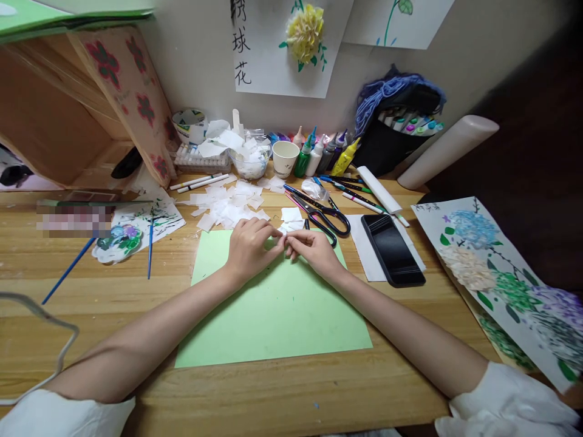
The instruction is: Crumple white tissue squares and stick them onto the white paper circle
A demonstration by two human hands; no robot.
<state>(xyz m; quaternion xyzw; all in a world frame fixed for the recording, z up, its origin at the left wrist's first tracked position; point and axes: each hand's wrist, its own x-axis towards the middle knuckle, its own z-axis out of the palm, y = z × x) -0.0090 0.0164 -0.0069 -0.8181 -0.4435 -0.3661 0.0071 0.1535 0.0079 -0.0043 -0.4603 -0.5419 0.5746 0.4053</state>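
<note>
My left hand (254, 247) and my right hand (315, 250) meet over the far edge of a green sheet of paper (273, 309). Both are closed, thumb and fingers pinched together around a small piece of white paper (283, 233). Most of that piece is hidden by the fingertips. Just beyond them lie small white paper squares (291, 214). Black-handled scissors (324, 220) rest by my right hand, and a loose spread of white paper squares (228, 203) lies past my left hand.
A white paper cup (285, 159), several paint bottles (315, 159) and a bowl of paper scraps (250, 161) line the wall. A black phone (392, 250) and a flower picture (505, 279) lie right. Left are a paint palette (117, 244), brushes and a white cable (68, 340).
</note>
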